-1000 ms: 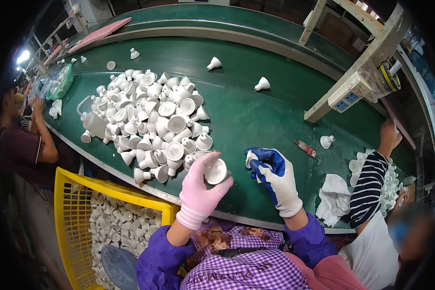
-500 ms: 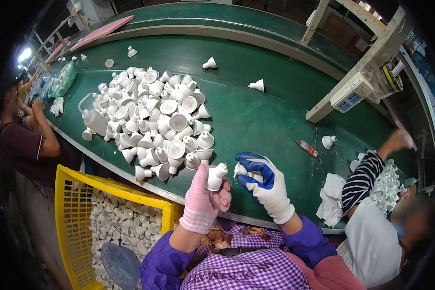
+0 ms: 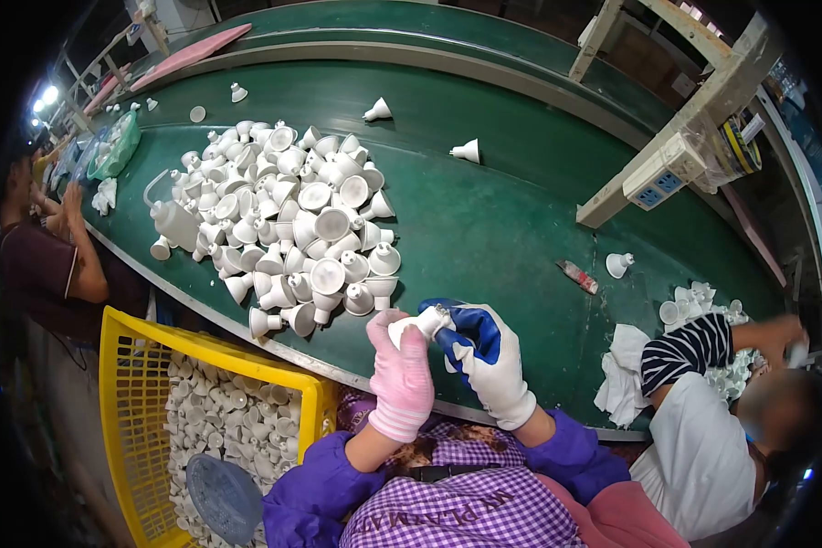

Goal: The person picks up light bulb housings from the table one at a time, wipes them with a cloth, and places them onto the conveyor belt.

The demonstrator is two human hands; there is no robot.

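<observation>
My left hand (image 3: 402, 379), in a pink striped glove, grips a white spotlight bulb (image 3: 417, 329) tilted with its pin end to the right. My right hand (image 3: 491, 365), in a white glove with blue fingers, closes around that pin end. A crumpled white piece that looks like cloth (image 3: 462, 351) shows between its fingers, mostly hidden. Both hands are above the near edge of the green belt (image 3: 502, 237). Left of them lies a big pile of white spotlight bulbs (image 3: 292, 201), with a white squeeze bottle (image 3: 175, 225) at its left side.
A yellow crate (image 3: 219, 352) full of bulbs stands below left, with a bluish bowl (image 3: 224, 498) in it. Loose bulbs (image 3: 466, 151) lie farther back. A small tube (image 3: 578, 277) and white cloth (image 3: 623, 374) are at right. Co-workers sit at left and right; a post (image 3: 653, 155) carries sockets.
The bulb in my left hand has tipped from upright toward the right. My right hand has moved left and now meets its pin end. The co-worker's arm at right has lowered.
</observation>
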